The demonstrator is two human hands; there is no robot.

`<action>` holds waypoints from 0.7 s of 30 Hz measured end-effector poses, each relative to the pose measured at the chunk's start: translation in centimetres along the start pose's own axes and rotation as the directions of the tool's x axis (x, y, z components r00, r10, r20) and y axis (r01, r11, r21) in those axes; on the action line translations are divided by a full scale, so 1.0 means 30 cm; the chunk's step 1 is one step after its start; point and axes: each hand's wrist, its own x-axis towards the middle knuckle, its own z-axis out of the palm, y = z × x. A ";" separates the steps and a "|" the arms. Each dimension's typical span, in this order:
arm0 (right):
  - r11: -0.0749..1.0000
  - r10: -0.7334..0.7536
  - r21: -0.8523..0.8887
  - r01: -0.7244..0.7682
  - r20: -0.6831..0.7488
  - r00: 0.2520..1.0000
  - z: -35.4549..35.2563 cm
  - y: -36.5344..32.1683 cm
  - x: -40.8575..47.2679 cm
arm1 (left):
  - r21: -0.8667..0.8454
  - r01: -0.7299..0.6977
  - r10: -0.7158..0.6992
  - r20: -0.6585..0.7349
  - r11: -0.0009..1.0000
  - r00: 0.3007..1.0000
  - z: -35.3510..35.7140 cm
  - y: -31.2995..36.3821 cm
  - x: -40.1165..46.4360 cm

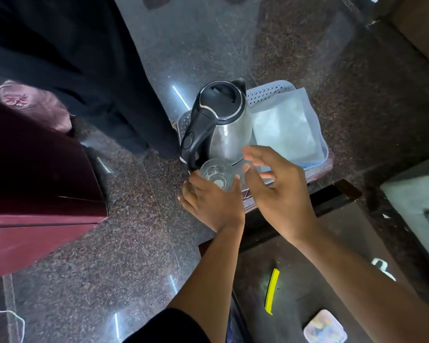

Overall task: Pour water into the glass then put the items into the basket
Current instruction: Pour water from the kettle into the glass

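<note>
Head view is showing the left hand point(214, 203) wrapping its fingers around a clear drinking glass point(217, 175) at the near edge of the pale perforated plastic basket point(270, 91), beside the steel kettle with black handle point(219, 125). The right hand point(278, 189) is hovering alongside, fingers spread, holding nothing. Water level is hard to make out.

Both forearms are bare down to the hands point(245, 191), with a black sleeve point(169, 328) at the left upper arm.
</note>
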 end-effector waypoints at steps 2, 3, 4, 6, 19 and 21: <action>1.000 -0.009 0.016 0.010 -0.027 1.000 -0.006 -0.011 0.008 | -0.037 -0.033 0.032 -0.015 0.999 0.999 0.003 -0.008 -0.003; 1.000 -0.007 0.027 0.008 -0.034 0.999 -0.009 -0.019 0.012 | -0.058 -0.047 0.046 -0.029 0.997 0.999 -0.003 -0.010 -0.008; 0.999 -0.004 0.042 0.006 -0.036 0.999 -0.012 -0.024 0.017 | -0.083 -0.060 0.057 -0.044 0.995 0.997 -0.011 -0.014 -0.013; 0.998 0.004 0.056 -0.002 -0.034 0.999 -0.019 -0.033 0.030 | -0.147 -0.086 0.076 -0.076 0.985 0.994 -0.036 -0.018 -0.025; 0.812 0.423 0.446 -0.377 -0.005 0.906 0.070 -0.115 0.130 | -0.418 -0.159 0.145 -0.065 0.895 0.987 -0.371 -0.133 -0.020; 0.729 0.502 0.496 -0.472 0.081 0.861 0.133 -0.124 0.124 | -0.377 -0.182 0.178 -0.045 0.908 0.983 -0.405 -0.173 -0.004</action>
